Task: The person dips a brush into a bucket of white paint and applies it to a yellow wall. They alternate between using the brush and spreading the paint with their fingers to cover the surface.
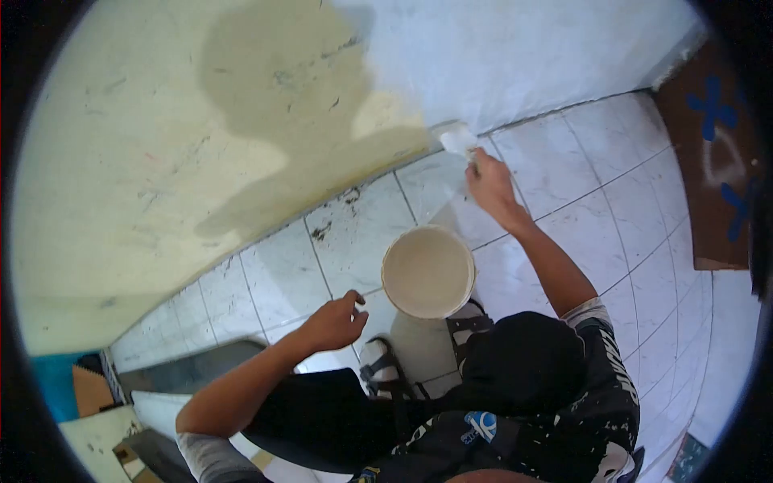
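My right hand (491,183) is closed on the handle of a brush (458,140) whose white, paint-covered head touches the foot of the wall. White paint covers the wall (515,56) to the right; the left part (145,161) is still yellowish with dark scuffs. A round bucket (429,272) of off-white paint stands on the tiles in front of my feet. To the left of the bucket, my left hand (336,322) hangs with its fingers curled and nothing visible in them.
A brown board (717,161) with blue marks stands at the right. Dark debris (322,232) lies on the tiled floor (555,161) near the wall. At the lower left are a grey flat object (193,366) and a blue item (60,386).
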A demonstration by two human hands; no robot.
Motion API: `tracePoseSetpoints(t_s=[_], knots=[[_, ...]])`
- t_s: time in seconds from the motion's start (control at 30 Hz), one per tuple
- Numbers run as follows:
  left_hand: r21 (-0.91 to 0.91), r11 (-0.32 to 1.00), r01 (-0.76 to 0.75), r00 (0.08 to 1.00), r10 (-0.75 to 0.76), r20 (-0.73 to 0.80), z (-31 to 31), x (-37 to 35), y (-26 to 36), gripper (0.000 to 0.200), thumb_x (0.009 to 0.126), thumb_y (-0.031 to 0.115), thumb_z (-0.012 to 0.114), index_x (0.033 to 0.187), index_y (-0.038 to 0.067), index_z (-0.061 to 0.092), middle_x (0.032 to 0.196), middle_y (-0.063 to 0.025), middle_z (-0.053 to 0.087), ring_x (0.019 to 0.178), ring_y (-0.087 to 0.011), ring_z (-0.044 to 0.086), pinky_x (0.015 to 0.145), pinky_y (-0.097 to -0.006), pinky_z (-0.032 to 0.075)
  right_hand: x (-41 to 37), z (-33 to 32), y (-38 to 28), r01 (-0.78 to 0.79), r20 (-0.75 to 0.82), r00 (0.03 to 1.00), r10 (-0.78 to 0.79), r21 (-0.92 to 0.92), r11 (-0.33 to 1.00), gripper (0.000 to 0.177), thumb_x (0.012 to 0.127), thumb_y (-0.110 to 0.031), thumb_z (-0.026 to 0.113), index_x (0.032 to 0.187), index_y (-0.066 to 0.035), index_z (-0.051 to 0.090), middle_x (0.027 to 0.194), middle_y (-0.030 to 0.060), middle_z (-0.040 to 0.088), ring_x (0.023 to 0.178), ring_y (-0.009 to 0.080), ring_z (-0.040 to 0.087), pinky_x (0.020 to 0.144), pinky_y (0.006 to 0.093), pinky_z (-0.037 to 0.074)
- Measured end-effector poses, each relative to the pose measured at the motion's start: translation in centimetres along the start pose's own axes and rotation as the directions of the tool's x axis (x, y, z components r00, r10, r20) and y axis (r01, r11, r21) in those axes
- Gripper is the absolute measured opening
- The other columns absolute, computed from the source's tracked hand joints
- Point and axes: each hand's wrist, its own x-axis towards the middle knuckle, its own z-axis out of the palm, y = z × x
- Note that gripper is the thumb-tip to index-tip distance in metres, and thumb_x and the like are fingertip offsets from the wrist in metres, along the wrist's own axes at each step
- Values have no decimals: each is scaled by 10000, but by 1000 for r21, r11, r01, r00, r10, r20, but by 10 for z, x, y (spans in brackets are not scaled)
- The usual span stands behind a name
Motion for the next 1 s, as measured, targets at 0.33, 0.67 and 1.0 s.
tracePoseSetpoints(t_s=[0.33,0.67,1.0], knots=[[-557,830,32,993,39,115,32,61,-25,433,1065,279,522,1346,-47,478,1212,-173,663,993,-253,709,866,-376,547,-33,-6,28,-190,-33,979,201,213,958,273,921,-118,663,1164,2,629,875,228,701,758,360,696,711,415,537],[-447,894,-42,998,21,-53,31,76,-9,247,1070,200,500,1064,-47,502,923,-170,664,824,-242,732,734,-373,556,-42,4,7,-156,75,987,142,243,958,247,891,-116,638,1087,33,619,872,292,676,800,454,682,694,506,518],[-432,899,74,979,-147,-139,33,13,-82,243,1043,190,530,1069,-52,546,934,-202,680,869,-286,739,755,-415,558,13,36,-49,8,207,978,-4,-20,1000,191,868,-123,658,999,7,610,863,271,673,858,454,671,766,569,529]])
